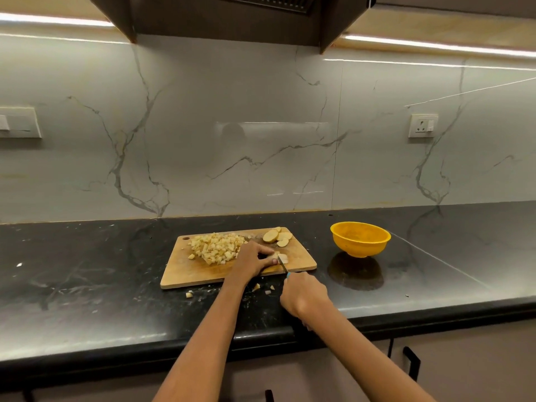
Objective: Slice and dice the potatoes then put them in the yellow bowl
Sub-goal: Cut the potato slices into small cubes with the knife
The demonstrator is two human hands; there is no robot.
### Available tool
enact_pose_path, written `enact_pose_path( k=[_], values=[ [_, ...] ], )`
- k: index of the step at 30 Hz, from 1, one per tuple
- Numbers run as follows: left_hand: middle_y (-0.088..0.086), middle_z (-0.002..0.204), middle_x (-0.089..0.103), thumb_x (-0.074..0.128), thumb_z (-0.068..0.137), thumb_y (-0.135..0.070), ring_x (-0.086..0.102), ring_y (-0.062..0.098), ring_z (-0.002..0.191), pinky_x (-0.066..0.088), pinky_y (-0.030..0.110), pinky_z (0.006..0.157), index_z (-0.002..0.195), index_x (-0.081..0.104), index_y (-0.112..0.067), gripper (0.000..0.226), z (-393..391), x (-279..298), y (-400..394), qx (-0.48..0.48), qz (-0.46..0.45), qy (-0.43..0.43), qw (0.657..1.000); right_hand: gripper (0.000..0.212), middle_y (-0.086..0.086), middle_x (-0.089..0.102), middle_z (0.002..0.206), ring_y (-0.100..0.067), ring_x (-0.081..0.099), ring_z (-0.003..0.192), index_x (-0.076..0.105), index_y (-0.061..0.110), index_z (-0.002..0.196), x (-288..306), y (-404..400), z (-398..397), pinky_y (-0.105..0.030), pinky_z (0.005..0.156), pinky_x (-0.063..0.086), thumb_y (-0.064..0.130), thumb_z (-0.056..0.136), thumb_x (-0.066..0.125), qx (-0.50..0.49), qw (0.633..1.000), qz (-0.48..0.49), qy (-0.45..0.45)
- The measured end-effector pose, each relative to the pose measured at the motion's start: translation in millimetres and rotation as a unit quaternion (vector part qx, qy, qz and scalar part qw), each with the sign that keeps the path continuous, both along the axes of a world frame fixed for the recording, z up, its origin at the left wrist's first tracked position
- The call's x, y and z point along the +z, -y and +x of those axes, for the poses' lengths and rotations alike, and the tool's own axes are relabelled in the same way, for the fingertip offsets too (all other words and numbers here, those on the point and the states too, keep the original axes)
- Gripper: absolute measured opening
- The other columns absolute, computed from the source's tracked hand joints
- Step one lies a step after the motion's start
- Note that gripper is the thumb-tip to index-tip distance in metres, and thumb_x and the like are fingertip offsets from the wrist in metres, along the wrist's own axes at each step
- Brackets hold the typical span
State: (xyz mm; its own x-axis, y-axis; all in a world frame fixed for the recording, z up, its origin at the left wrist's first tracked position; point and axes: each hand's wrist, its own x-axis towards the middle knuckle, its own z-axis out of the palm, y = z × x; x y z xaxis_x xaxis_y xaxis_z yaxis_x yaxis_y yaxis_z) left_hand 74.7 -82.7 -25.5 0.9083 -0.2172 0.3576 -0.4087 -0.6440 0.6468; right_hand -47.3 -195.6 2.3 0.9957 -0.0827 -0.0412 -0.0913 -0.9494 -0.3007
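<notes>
A wooden cutting board (185, 274) lies on the black counter. A heap of diced potato (216, 247) covers its far left part, and several potato slices (277, 237) lie at its far right corner. My left hand (253, 261) holds down a potato piece (282, 259) on the board, fingers curled over it. My right hand (304, 295) grips a knife (283, 266) with a blue handle; its blade sits against that piece. The yellow bowl (360, 238) stands empty to the right of the board.
A few potato bits (255, 287) lie on the counter (87, 271) in front of the board. The counter's front edge runs below my wrists, with cabinet handles (412, 362) beneath. A marble backsplash with a wall socket (423, 125) rises behind.
</notes>
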Motion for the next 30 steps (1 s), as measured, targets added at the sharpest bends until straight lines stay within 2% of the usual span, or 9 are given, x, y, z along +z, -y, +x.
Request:
enact_pose_path(
  k=[4, 7, 12, 15, 17, 19, 22, 27, 30],
  values=[
    [0.007, 0.121, 0.064, 0.071, 0.081, -0.015, 0.056, 0.016, 0.116, 0.039, 0.022, 0.097, 0.116, 0.064, -0.006, 0.038, -3.9, -0.9, 0.3, 0.005, 0.003, 0.007, 1.0, 0.032, -0.011, 0.06, 0.123, -0.025, 0.058, 0.112, 0.057, 0.004, 0.121, -5.6, 7.7, -17.2, -0.034, 0.089, 0.048, 0.021, 0.1, 0.041, -0.008, 0.999, -0.027, 0.021],
    [0.008, 0.122, 0.063, 0.07, 0.081, -0.015, 0.055, 0.017, 0.117, 0.036, 0.02, 0.095, 0.119, 0.062, -0.006, 0.04, -4.5, -1.6, -0.1, 0.02, 0.006, 0.009, 1.0, 0.034, -0.011, 0.063, 0.117, -0.024, 0.061, 0.106, 0.057, 0.004, 0.118, -3.7, 14.4, -16.4, -0.033, 0.089, 0.051, 0.026, 0.1, 0.04, -0.037, 0.998, 0.039, 0.03],
    [0.007, 0.118, 0.065, 0.07, 0.082, -0.016, 0.057, 0.016, 0.112, 0.036, 0.018, 0.092, 0.115, 0.064, -0.006, 0.035, -7.0, 1.3, -3.4, 0.029, 0.025, 0.019, 0.999, 0.038, -0.013, 0.066, 0.091, -0.025, 0.068, 0.085, 0.055, 0.002, 0.097, -1.5, 9.3, 5.8, -0.033, 0.076, 0.057, 0.033, 0.102, 0.033, -0.055, 0.991, 0.124, 0.024],
    [0.007, 0.116, 0.066, 0.068, 0.083, -0.014, 0.059, 0.015, 0.109, 0.037, 0.017, 0.089, 0.113, 0.066, -0.006, 0.031, -7.4, 2.4, -4.7, 0.021, 0.027, 0.015, 0.999, 0.039, -0.01, 0.06, 0.064, -0.022, 0.063, 0.057, 0.05, 0.0, 0.081, 1.1, 2.2, 16.9, -0.026, 0.058, 0.054, 0.027, 0.102, 0.031, -0.052, 0.99, 0.132, 0.005],
    [0.007, 0.116, 0.067, 0.068, 0.084, -0.014, 0.059, 0.014, 0.108, 0.037, 0.016, 0.087, 0.113, 0.066, -0.006, 0.03, -6.1, 2.8, -5.1, 0.018, 0.025, 0.01, 0.999, 0.038, -0.009, 0.055, 0.057, -0.02, 0.057, 0.049, 0.054, -0.004, 0.093, 3.0, -0.3, 20.5, -0.025, 0.055, 0.052, 0.024, 0.102, 0.03, -0.044, 0.991, 0.126, 0.001],
    [0.006, 0.117, 0.066, 0.068, 0.083, -0.014, 0.058, 0.014, 0.109, 0.036, 0.014, 0.086, 0.114, 0.066, -0.007, 0.031, -4.3, 3.4, -5.6, 0.021, 0.025, 0.004, 0.999, 0.036, -0.008, 0.055, 0.059, -0.018, 0.056, 0.05, 0.053, -0.005, 0.105, 4.1, -1.1, 21.9, -0.025, 0.059, 0.053, 0.024, 0.102, 0.031, -0.04, 0.991, 0.13, -0.004],
    [0.006, 0.118, 0.066, 0.068, 0.083, -0.015, 0.058, 0.014, 0.11, 0.036, 0.014, 0.086, 0.114, 0.065, -0.007, 0.032, -3.4, 4.0, -5.9, 0.021, 0.028, 0.002, 0.999, 0.035, -0.01, 0.054, 0.062, -0.021, 0.059, 0.056, 0.053, -0.005, 0.107, 6.9, -2.8, 21.0, -0.029, 0.065, 0.055, 0.023, 0.101, 0.033, -0.037, 0.991, 0.127, -0.02],
    [0.007, 0.109, 0.069, 0.07, 0.081, -0.015, 0.062, 0.012, 0.1, 0.038, 0.012, 0.08, 0.109, 0.068, -0.006, 0.029, -5.3, 5.3, -6.3, 0.013, 0.027, 0.016, 0.999, 0.03, -0.014, 0.055, 0.065, -0.021, 0.055, 0.047, 0.051, -0.007, 0.117, 15.8, -14.4, 29.2, -0.026, 0.043, 0.046, 0.008, 0.097, 0.034, -0.02, 0.995, 0.092, -0.044],
    [0.007, 0.107, 0.07, 0.069, 0.082, -0.015, 0.063, 0.012, 0.097, 0.041, 0.015, 0.08, 0.107, 0.069, -0.007, 0.026, -9.2, 4.3, -6.3, 0.01, 0.03, 0.022, 0.999, 0.031, -0.017, 0.063, 0.086, -0.022, 0.052, 0.057, 0.054, -0.006, 0.117, 12.6, -15.7, 30.2, -0.027, 0.053, 0.043, 0.008, 0.095, 0.038, -0.003, 0.997, 0.071, -0.031]
  ],
)
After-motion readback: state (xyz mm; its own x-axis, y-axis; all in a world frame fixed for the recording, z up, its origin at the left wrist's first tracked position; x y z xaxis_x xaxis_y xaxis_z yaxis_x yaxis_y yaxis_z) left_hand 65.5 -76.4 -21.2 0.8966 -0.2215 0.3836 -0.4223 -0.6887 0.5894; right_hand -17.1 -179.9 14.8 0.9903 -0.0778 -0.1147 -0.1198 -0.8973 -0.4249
